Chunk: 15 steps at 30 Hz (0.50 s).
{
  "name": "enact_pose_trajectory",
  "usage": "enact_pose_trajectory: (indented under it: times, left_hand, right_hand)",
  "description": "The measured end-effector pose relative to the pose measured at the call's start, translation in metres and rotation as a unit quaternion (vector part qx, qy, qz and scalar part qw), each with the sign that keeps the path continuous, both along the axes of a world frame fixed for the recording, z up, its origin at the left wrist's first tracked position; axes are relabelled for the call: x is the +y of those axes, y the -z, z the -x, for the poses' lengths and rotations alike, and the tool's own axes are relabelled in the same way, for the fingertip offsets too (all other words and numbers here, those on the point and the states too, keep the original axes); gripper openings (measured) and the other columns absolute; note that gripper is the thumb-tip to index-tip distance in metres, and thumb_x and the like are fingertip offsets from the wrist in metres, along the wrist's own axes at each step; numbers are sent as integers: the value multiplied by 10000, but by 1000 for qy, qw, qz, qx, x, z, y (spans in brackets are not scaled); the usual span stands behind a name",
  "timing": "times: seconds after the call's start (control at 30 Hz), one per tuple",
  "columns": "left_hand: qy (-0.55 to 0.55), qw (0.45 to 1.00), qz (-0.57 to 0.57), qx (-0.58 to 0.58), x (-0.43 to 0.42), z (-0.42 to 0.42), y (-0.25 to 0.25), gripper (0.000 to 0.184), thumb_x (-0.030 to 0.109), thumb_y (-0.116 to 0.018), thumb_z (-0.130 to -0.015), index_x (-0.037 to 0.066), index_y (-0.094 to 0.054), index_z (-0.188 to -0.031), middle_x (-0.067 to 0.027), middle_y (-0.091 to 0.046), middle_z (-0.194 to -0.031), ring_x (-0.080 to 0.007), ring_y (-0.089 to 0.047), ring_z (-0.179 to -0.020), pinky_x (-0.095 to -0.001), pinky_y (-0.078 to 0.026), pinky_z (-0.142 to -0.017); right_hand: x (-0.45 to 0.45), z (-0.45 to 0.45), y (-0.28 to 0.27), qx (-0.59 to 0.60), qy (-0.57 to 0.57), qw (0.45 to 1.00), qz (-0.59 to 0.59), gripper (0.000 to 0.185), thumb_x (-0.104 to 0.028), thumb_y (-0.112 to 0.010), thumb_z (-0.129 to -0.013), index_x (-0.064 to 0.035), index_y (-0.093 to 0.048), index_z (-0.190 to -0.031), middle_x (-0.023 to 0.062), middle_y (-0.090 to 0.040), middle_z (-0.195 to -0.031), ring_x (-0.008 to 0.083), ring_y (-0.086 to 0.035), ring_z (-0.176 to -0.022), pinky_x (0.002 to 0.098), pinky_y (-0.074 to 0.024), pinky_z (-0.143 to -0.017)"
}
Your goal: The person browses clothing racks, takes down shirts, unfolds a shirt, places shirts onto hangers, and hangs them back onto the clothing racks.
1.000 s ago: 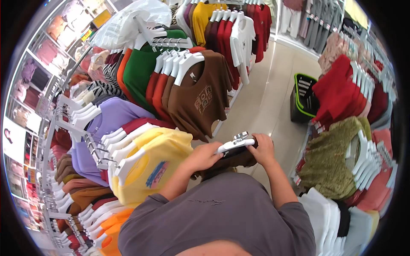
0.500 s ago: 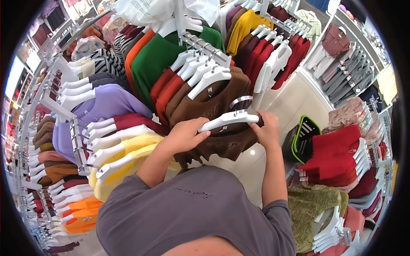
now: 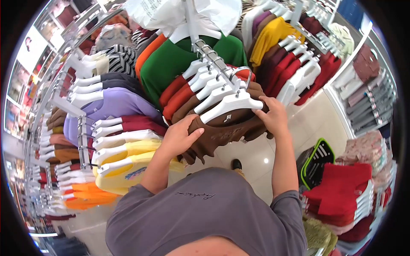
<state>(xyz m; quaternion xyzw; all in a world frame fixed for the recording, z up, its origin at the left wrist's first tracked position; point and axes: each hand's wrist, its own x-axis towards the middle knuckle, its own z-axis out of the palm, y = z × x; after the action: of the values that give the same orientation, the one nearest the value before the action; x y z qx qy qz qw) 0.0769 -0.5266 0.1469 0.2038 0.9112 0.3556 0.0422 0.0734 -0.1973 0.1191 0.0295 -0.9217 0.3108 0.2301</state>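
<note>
In the head view, the white hanger point(image 3: 232, 106) is smooth and slightly glossy, with broad, curved shoulders and a thin, shiny metal hook point(image 3: 243, 69). The brown top point(image 3: 213, 135) on it looks soft and matt, its lower edge falling in uneven waves. The hanger's long axis runs across the view, its right end higher in the picture; the hook points away from the person, and the top's front faces them. It is at the near end of a shiny metal rail point(image 3: 217, 62), in front of other brown and rust tops; whether the hook is seated cannot be told.

The top is plain dark brown, with a wide neckline, a small pale label point(image 3: 228, 119) inside and a faint chest print. The left hand point(image 3: 177, 135) has its fingers bent and nearly closed, holding the top's shoulder. The right hand point(image 3: 274, 116) pinches the hanger's other end, thumb and fingers nearly together. Yellow tops point(image 3: 128, 160) hang near the left forearm.
</note>
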Motion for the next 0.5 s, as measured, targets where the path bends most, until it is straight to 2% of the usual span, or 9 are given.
enact_pose_trajectory:
  times: [0.23,0.33,0.43,0.5]
  left_hand:
    - [-90,995,50,-4,12,-15,23,504,338,-627,-883,13,-553,-1261,-207,-627,-1172,-364,-598,-1098,-401,-472,-927]
    - [-121,992,45,9,23,-19,17,496,357,-621,-880,18,-573,-1240,-203,-638,-1142,-367,-602,-1082,-403,-474,-923]
    - [-140,986,87,15,34,-12,-2,466,313,-655,-872,8,-591,-1218,-190,-648,-1133,-336,-623,-1069,-384,-487,-903]
    - [-194,979,-5,57,41,-1,-24,433,249,-693,-858,-3,-602,-1198,-172,-655,-1124,-297,-643,-1031,-365,-501,-874]
  right_hand:
    - [4,38,39,-41,-88,995,-35,434,-316,-759,-739,-92,-656,-1096,92,-650,-978,312,-597,-955,422,-466,-846]
    - [9,45,40,-49,-121,991,-34,449,-319,-752,-751,-90,-644,-1121,94,-645,-1003,317,-591,-972,423,-461,-863]
    - [21,49,37,-42,-157,987,-11,471,-326,-740,-774,-75,-628,-1156,108,-640,-1044,328,-585,-1000,425,-453,-890]
    - [31,47,31,-43,-192,980,29,479,-321,-717,-810,-47,-610,-1189,142,-632,-1105,341,-577,-1054,429,-445,-925]
